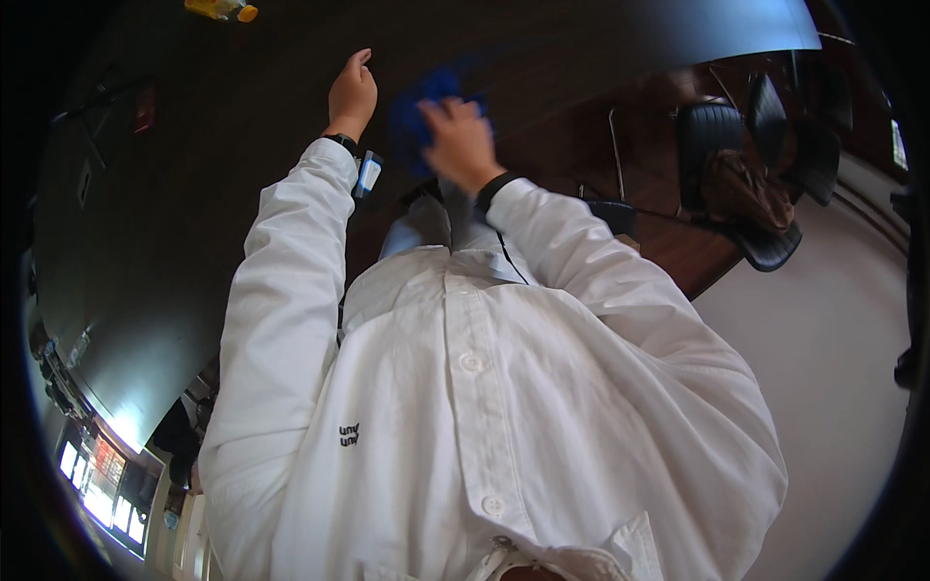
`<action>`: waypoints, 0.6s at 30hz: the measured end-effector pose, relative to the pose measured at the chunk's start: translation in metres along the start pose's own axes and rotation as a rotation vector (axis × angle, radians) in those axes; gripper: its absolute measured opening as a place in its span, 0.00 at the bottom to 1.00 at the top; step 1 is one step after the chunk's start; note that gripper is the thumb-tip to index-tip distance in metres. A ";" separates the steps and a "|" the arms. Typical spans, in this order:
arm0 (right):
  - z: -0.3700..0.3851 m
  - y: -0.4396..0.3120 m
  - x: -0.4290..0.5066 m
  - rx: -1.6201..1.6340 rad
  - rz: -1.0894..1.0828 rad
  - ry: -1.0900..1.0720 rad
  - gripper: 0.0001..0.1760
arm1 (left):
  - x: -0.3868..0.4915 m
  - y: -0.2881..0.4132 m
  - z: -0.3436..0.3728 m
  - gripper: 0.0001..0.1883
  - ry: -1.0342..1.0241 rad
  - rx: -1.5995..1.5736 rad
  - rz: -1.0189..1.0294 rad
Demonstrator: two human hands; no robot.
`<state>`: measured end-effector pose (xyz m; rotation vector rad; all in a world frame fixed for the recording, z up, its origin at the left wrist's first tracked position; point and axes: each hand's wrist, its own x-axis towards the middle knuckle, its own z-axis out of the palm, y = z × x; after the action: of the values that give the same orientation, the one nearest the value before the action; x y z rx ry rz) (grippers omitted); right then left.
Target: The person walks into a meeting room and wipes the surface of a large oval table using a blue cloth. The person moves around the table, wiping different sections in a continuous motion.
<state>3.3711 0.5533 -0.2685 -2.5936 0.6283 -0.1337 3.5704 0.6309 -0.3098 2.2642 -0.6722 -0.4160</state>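
Note:
Before me is a dark, glossy tabletop point(196, 189). My right hand point(459, 141), blurred, is on a bright blue cloth point(436, 94) near the table's edge, its fingers bent over the cloth. To the left, my left hand point(352, 94) is over the tabletop with its fingers close together; its palm is hidden, so I cannot tell whether it holds anything. Just beside my left wrist is a small white and blue object point(369, 174), whose kind is unclear. Both wrists wear black bands.
A bottle with an orange cap point(247, 13) lies at the top left. A red object point(145, 109) and a clear bottle point(78, 347) are farther left. At right are several black chairs point(708, 134), one bearing a brown bag or garment point(748, 192).

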 end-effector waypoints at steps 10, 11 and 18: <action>-0.056 0.093 0.080 -0.073 -0.041 0.341 0.37 | 0.025 -0.018 -0.016 0.19 -0.048 -0.158 -0.087; -0.065 0.118 0.093 -0.160 0.044 0.353 0.36 | 0.024 -0.017 -0.015 0.18 -0.036 -0.128 -0.096; -0.030 0.119 0.130 -0.332 0.211 0.147 0.37 | 0.034 -0.022 -0.013 0.15 0.109 0.043 0.031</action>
<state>3.4318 0.3879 -0.2990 -2.8267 1.0520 -0.1645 3.6119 0.6311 -0.3200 2.2955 -0.6646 -0.2629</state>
